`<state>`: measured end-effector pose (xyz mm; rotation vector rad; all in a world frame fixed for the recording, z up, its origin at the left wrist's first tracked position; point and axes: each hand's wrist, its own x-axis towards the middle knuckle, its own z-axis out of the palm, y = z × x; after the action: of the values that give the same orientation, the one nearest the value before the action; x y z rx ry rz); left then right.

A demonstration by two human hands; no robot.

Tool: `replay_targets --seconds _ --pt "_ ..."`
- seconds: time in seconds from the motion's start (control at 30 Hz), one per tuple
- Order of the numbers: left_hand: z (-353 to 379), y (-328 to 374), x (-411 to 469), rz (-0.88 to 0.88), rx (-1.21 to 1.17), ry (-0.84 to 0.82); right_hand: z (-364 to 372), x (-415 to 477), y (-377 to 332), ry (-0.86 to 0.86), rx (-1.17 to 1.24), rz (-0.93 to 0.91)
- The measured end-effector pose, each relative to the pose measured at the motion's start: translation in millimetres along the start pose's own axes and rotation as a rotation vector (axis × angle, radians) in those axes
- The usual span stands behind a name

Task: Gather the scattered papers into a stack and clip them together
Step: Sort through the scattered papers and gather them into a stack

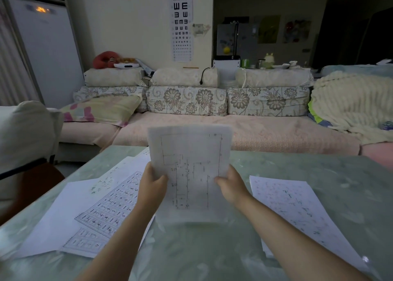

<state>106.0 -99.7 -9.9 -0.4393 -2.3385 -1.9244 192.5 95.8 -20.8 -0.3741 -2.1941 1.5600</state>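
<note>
Sheet [191, 153] is held upright, side edges pinched by left hand [152, 187] & right hand [231, 187]; papers [85, 206] are spread to its L, one page [293, 206] to its R.

A: where's the cam mounted here?
B: on the person's head, wide-angle. Faces forward and a bit down across the table [340, 185], sheet [191, 153] close up in the middle, sofa [255, 132] and back wall [131, 25] further off.
</note>
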Motion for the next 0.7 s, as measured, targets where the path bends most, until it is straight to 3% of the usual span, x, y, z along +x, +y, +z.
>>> replay_targets --seconds 0.1,0.17,0.4,0.57,0.7 --pt "4 12 5 -0.028 -0.095 -0.017 -19 10 -3 0.096 0.035 0.079" --pt "17 13 4 -0.149 -0.186 -0.121 -36 10 1 0.133 0.042 0.157" --pt "95 15 -10 -0.379 0.105 -0.513 -114 -6 34 0.182 -0.116 0.377" --pt "156 21 -30 -0.331 0.197 -0.669 -174 -22 62 0.296 -0.267 0.430" --pt "200 11 -47 -0.249 0.285 -0.629 -206 -34 88 0.294 -0.399 0.458"
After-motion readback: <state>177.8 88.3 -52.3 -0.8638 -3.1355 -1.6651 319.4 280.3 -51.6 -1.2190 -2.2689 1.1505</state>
